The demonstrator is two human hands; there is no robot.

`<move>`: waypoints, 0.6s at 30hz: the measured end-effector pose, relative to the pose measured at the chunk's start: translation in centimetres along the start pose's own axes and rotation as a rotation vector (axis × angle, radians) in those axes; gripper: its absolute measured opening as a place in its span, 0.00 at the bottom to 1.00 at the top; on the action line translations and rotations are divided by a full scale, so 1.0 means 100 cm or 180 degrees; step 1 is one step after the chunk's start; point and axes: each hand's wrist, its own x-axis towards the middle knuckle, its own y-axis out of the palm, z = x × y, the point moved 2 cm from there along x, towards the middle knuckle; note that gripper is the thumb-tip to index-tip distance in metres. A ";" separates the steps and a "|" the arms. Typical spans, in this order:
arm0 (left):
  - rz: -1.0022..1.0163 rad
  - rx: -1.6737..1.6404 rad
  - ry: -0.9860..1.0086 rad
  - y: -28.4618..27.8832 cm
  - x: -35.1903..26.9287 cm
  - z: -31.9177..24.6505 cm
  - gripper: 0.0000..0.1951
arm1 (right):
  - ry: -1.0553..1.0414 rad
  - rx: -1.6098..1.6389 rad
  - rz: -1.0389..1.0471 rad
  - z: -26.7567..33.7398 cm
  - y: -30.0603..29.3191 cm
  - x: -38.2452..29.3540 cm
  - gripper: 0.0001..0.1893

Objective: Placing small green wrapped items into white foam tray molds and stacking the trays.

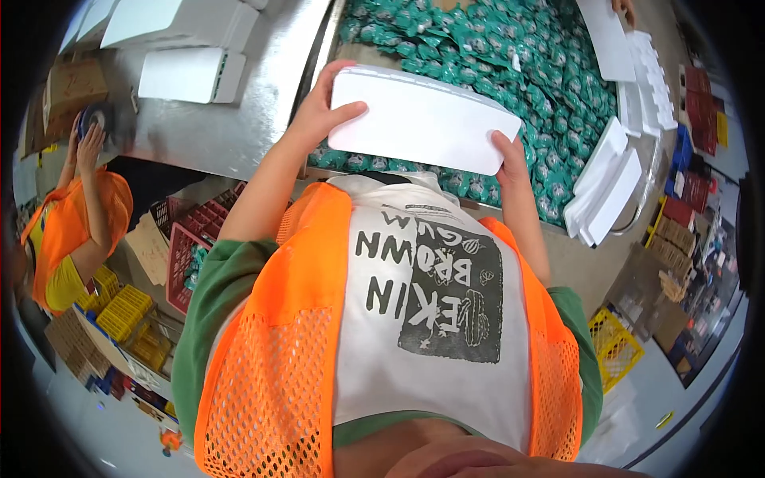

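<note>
A white flat-topped box [418,119], its material not certain, is held level between my two hands over the near edge of a large tray of green-wrapped pieces [550,119]. My left hand [334,110] grips the box's left end, thumb on its white face and fingers behind it. At the right end, my right hand [510,156] holds the box with the thumb on the face; its other fingers are mostly hidden. The green foil-like wrapped pieces lie heaped beyond and below the box.
White boxes [191,74] stand on the metal table [209,140] at left. White trays or lids [603,185] lean at the right rim. A co-worker's hands [89,143] hold a tape roll at far left; another hand [624,11] shows top right. A red crate [179,269] sits below the table.
</note>
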 end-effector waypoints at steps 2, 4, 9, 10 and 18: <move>-0.0203 0.0573 0.0539 -0.028 -0.015 -0.023 0.42 | -0.0385 0.0153 0.0241 0.022 0.040 0.001 0.43; -0.0390 0.0298 0.0993 -0.065 -0.030 -0.033 0.45 | -0.1024 -0.0232 0.0621 0.061 0.100 -0.006 0.48; -0.1702 -0.0602 0.0528 -0.098 -0.081 -0.031 0.39 | -0.3877 -0.2420 0.1447 0.132 0.232 -0.040 0.50; -0.2061 -0.1297 -0.0046 -0.097 -0.096 -0.025 0.38 | -0.4968 -0.2877 0.1606 0.146 0.260 -0.052 0.43; -0.2744 -0.2616 0.0149 -0.063 -0.145 -0.100 0.36 | -0.6958 -0.3909 0.2454 0.061 0.342 -0.061 0.23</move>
